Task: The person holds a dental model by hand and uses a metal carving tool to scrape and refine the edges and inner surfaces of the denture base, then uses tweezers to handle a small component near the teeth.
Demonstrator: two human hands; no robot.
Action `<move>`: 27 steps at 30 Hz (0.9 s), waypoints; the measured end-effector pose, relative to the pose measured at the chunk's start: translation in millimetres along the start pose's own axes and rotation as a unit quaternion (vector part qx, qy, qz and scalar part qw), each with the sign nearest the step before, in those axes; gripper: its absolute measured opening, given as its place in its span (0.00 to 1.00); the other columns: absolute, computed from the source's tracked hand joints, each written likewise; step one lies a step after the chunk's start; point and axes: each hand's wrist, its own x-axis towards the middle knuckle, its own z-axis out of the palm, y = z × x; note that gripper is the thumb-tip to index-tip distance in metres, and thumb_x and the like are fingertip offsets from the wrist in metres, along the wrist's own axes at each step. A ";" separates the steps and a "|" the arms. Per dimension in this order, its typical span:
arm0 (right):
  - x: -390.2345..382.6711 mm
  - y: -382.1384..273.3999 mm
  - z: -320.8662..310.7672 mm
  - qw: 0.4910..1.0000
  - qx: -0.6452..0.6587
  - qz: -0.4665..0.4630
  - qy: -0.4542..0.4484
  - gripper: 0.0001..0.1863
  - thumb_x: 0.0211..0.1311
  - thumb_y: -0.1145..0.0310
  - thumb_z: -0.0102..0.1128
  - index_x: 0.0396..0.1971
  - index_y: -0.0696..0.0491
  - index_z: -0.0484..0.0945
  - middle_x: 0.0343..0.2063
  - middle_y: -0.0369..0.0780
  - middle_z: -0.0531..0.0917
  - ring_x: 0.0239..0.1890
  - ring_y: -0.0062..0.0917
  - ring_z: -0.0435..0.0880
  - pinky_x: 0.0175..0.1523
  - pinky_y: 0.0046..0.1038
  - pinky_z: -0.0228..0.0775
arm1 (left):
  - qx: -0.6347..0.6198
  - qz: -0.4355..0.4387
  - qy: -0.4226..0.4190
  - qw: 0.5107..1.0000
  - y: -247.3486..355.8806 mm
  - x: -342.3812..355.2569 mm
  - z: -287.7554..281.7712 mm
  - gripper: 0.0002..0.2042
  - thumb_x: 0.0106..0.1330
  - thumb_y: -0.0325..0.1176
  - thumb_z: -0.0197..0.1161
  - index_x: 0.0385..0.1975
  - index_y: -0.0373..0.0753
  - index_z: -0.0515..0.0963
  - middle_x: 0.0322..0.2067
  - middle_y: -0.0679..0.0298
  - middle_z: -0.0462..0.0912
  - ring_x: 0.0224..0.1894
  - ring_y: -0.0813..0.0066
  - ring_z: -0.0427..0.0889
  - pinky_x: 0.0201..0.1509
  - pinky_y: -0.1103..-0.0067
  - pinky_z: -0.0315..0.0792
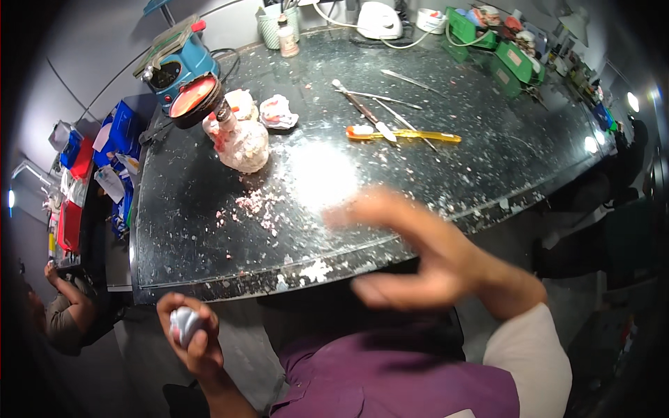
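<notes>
My left hand (195,341), at the lower left just off the table's front edge, is closed around a small grey-white lump (186,324) with a touch of pink. The fingers hide part of it, and its exact kind does not show. My right hand (425,254) hovers over the front edge, blurred by motion, thumb and fingers apart and nothing visible between them. Beyond it lie a yellow toothbrush (425,136) and several slim metal hand tools, one a brown-handled one (359,104). Pinkish crumbs (258,207) are scattered on the black tabletop (188,244).
At the back left stand a crusted, round-bellied pot (244,148), a dark round pan of red material (195,96), a pale lump (278,113) and a blue machine (182,59). Green bins (512,66) are at the back right. Another person (66,306) sits far left.
</notes>
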 end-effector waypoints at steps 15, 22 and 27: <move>-530.4 81.0 232.5 0.444 0.238 0.862 0.057 0.21 0.71 0.51 0.52 0.40 0.56 0.82 0.31 0.42 0.83 0.28 0.27 0.79 0.33 0.29 0.72 | 0.506 -0.408 0.018 0.760 -160.3 -313.4 -142.8 0.22 0.65 0.29 0.68 0.59 0.36 0.74 0.52 0.56 0.79 0.54 0.62 0.77 0.56 0.73 0.74; -427.1 136.7 230.6 0.554 0.166 0.796 0.178 0.21 0.71 0.52 0.54 0.44 0.57 0.81 0.35 0.43 0.84 0.32 0.28 0.80 0.37 0.31 0.73 | 0.428 -0.604 -0.193 0.644 -191.7 -349.6 -169.5 0.22 0.63 0.30 0.69 0.57 0.36 0.76 0.48 0.57 0.82 0.50 0.63 0.80 0.53 0.72 0.75; -403.4 157.5 232.0 0.567 0.153 0.784 0.202 0.22 0.71 0.52 0.55 0.47 0.58 0.80 0.38 0.44 0.84 0.34 0.29 0.82 0.39 0.32 0.74 | 0.406 -0.637 -0.247 0.607 -193.9 -335.5 -207.4 0.21 0.62 0.31 0.70 0.55 0.36 0.78 0.45 0.57 0.83 0.47 0.64 0.82 0.52 0.71 0.76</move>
